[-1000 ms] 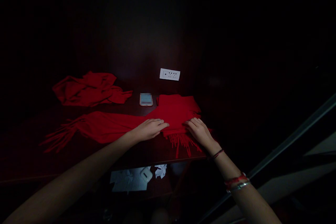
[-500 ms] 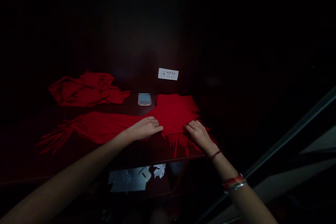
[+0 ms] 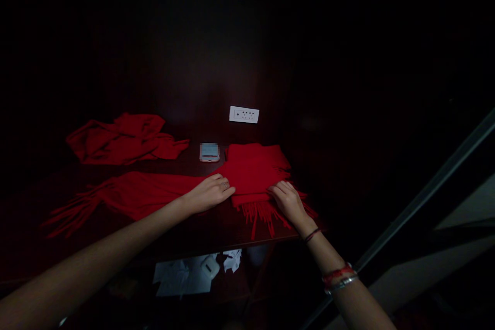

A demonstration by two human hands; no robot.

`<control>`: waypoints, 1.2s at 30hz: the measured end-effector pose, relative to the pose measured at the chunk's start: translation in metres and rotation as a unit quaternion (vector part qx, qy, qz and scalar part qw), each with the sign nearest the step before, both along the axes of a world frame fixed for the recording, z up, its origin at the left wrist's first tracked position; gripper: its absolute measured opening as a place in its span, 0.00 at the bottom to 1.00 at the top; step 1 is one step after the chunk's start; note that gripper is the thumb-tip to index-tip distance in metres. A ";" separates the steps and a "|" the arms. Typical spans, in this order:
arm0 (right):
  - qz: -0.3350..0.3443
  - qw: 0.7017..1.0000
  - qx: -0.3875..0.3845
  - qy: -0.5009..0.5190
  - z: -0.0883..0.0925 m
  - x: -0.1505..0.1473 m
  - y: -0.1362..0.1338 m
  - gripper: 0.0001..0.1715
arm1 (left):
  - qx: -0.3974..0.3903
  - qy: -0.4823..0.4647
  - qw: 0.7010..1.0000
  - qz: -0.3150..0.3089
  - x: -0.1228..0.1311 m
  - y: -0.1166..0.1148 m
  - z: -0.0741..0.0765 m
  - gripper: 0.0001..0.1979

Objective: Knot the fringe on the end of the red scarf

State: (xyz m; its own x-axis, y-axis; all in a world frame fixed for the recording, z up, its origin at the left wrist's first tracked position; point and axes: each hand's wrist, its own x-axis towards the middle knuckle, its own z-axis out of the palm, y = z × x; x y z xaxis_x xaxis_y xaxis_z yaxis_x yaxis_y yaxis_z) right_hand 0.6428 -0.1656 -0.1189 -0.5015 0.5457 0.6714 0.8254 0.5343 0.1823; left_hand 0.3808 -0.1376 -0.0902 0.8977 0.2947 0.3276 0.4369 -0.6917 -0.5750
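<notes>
A red fringed scarf [image 3: 251,172] lies across the dark tabletop, its right part in a flat folded stack. Its left end [image 3: 143,193] stretches out loosely with tassels spread. My left hand [image 3: 211,192] is closed on the near left edge of the folded part, a ring on one finger. At the near right edge, my right hand [image 3: 286,200] pinches the cloth above the hanging fringe. Both sets of fingertips are partly hidden against the fabric.
Another crumpled red cloth [image 3: 127,139] lies at the back left. A phone [image 3: 209,152] rests behind the scarf, below a wall socket [image 3: 244,114]. Papers [image 3: 181,276] and a small white case [image 3: 210,267] are on a lower shelf. A pale bar [image 3: 425,191] slants along the right.
The view has shifted slightly, so everything sits a little lower and further left. Both hands keep to the scarf's near edge, with hardly any movement over it.
</notes>
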 end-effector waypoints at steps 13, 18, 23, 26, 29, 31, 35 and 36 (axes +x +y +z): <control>-0.002 1.000 -0.015 -0.020 0.000 -0.001 -0.002 0.09 | -0.080 0.082 0.992 -0.059 0.003 0.000 0.006 0.05; 0.010 1.000 -0.026 -0.012 0.001 0.001 -0.007 0.09 | -0.085 0.050 0.995 -0.010 -0.004 0.002 -0.007 0.07; -0.007 0.999 -0.007 -0.031 0.000 0.003 -0.006 0.10 | -0.093 0.024 0.995 -0.015 -0.008 0.002 -0.006 0.06; -0.012 0.999 0.003 -0.039 -0.001 0.004 -0.004 0.10 | -0.119 0.031 0.992 -0.019 -0.006 -0.002 -0.006 0.04; -0.016 0.999 0.012 -0.038 -0.001 0.003 -0.004 0.11 | -0.134 0.016 0.991 -0.003 -0.007 -0.004 -0.007 0.08; -0.016 0.999 0.011 -0.036 0.000 0.003 -0.005 0.11 | -0.134 0.011 0.991 0.010 -0.009 -0.002 -0.007 0.10; -0.015 0.999 -0.003 -0.037 0.001 0.002 -0.006 0.10 | -0.144 0.011 0.988 0.044 -0.015 0.004 -0.006 0.09; -0.014 0.999 -0.005 -0.036 0.001 0.003 -0.006 0.10 | -0.145 0.013 0.988 0.052 -0.015 0.005 -0.007 0.09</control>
State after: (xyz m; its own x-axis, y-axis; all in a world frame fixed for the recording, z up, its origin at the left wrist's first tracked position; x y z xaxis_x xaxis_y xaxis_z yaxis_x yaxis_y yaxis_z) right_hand 0.6455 -0.1717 -0.1183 -0.5334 0.5669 0.6278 0.8247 0.5134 0.2371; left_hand 0.3655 -0.1330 -0.0970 0.8650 0.4632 0.1929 0.5013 -0.7815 -0.3714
